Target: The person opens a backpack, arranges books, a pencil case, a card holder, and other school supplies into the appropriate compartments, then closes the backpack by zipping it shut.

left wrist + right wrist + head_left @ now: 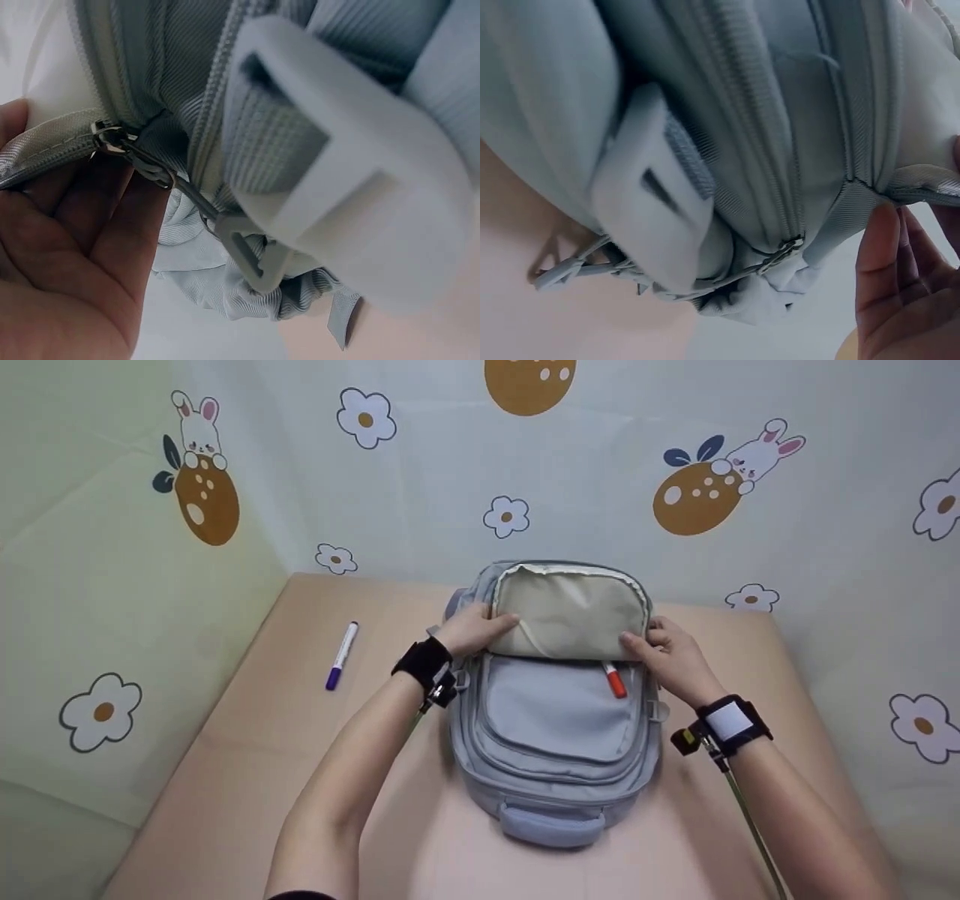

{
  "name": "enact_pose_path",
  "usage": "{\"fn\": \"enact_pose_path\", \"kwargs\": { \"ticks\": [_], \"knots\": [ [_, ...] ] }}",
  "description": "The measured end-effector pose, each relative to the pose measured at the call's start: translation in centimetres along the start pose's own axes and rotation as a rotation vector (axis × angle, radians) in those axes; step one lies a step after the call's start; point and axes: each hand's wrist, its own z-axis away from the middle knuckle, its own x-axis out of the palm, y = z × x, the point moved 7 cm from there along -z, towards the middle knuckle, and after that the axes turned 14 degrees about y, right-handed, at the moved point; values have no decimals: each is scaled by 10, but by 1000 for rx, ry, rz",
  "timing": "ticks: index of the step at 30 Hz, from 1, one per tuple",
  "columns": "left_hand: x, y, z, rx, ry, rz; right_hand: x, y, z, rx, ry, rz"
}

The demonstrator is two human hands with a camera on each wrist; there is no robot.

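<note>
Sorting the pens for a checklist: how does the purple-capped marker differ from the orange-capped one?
The purple-capped marker lies in the open on the table, left of the backpack; the orange-capped marker sits on the backpack's front. The purple-capped marker shows its whole white barrel, while the orange-capped marker shows little beyond its cap, the rest hidden under the folded-back flap. Neither hand touches either. Both have caps pointing toward the person.

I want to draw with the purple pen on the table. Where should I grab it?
Pinch the purple pen round the middle of its white barrel, coming straight down from above. It lies flat on the table with bare space all around, apart from the backpack, and the slim barrel probably fits between thumb and fingers better than the ends.
</note>
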Motion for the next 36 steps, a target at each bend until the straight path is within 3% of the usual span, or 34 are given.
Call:
{"fn": "enact_pose_path", "kwargs": {
  "ticks": [8, 11, 16, 18, 21, 27, 32, 36],
  "knots": [
    [-6, 4, 7, 21, -14, 3, -2, 0, -4, 117, 6, 19],
    [-12, 4, 12, 47, -42, 27, -2, -3, -6, 113, 12, 40],
    [-38, -7, 22, 99, -76, 27, -3, -6, -9, 97, 9, 67],
    [-57, -19, 25, 80, -44, 8, -3, -7, -10, 104, -4, 65],
    [-91, -45, 28, 11, 72, -73, -3, -8, -11, 112, -16, 65],
    [-148, -105, 35, -121, 292, -441, -6, -7, -10, 130, -16, 69],
    [-167, -150, 46, -245, 331, -665, -3, -6, -10, 127, -29, 67],
    [-170, -169, 53, -324, 322, -695, -1, -8, -11, 135, -35, 70]
  ]
}}
